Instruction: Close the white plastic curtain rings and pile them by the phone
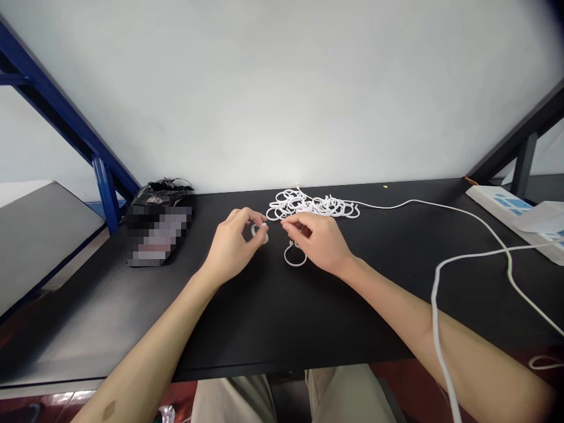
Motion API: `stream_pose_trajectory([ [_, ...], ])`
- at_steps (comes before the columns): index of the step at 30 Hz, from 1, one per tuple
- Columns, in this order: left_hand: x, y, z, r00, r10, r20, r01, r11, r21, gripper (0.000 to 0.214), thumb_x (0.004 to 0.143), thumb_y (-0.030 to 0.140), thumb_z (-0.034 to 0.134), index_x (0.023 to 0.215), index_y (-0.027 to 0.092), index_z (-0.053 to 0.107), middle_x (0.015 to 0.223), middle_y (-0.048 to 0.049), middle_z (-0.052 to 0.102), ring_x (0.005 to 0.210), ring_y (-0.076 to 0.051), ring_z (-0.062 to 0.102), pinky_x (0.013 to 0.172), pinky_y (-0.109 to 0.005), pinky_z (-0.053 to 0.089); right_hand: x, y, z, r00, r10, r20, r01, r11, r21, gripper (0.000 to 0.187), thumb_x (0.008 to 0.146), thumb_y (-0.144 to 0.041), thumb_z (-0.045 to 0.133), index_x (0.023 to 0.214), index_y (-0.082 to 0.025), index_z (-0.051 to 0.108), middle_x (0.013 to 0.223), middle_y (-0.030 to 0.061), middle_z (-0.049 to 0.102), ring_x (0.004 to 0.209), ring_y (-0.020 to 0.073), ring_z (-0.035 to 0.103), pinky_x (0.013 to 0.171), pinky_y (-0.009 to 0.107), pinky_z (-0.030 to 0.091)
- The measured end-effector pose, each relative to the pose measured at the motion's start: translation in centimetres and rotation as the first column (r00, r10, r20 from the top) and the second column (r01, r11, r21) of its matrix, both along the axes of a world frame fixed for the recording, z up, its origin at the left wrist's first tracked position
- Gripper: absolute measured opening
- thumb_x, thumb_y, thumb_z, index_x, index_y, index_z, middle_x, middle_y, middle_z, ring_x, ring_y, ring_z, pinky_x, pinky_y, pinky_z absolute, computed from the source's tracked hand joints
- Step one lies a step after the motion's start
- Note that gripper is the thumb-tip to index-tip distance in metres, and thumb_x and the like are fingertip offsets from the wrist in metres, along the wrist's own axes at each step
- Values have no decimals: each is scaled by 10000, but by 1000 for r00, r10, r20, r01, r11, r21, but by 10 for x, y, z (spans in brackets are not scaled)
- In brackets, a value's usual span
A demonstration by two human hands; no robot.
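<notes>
A heap of white plastic rings (pixel 315 205) lies on the black table (pixel 264 317) near the wall. My left hand (pixel 231 247) pinches one white ring (pixel 259 232) between thumb and fingers. My right hand (pixel 319 241) is curled just in front of the heap, its fingertips pinched together beside the left hand's ring. A loose white ring (pixel 295 256) lies on the table under my right palm, and I cannot tell whether the fingers grip it.
A black plastic bag (pixel 159 226) sits at the left of the table. A white cable (pixel 440 205) runs from the heap to the right and over my right forearm. A white power strip (pixel 515 214) lies at the far right. Blue frame bars (pixel 106 191) stand at left.
</notes>
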State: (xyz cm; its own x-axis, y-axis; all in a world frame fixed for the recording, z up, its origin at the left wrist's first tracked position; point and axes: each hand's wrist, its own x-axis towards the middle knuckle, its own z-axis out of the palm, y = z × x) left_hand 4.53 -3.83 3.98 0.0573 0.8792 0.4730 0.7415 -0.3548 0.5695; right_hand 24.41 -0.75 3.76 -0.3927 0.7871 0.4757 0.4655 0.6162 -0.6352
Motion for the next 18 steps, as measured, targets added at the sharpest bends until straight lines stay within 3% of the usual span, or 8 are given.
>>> stream_pose_trajectory([
  [4,-20,9,-3,950,251,-188,-249,968,34,69,867,295,523,864,233,553,924,-63,686,918,-262,600,811,-400,461,6,6,2,976,-132,174,136,991,-14,201,935,-294,530,840,-221,691,807,5,718,684,151,615,627,293,436],
  [9,-55,22,-14,841,384,-382,-407,913,23,170,885,324,466,849,222,597,928,-114,696,996,-340,577,812,-449,457,11,10,1,916,-157,370,197,978,-71,274,919,-369,557,709,-222,653,725,16,698,633,166,604,542,292,366],
  [14,-73,31,-28,797,429,-425,-446,893,65,255,892,353,463,954,201,657,1028,-152,694,1048,-374,555,835,-489,454,6,5,0,862,-163,479,236,967,-96,369,851,-505,618,620,-222,571,640,22,657,557,167,557,499,299,322],
  [18,-62,30,-26,813,434,-389,-431,897,101,314,896,358,480,1103,186,640,1175,-168,655,1127,-385,520,897,-521,440,0,-1,-2,872,-127,473,214,967,-135,235,840,-399,615,686,-226,576,751,28,679,633,180,578,524,301,335],
])
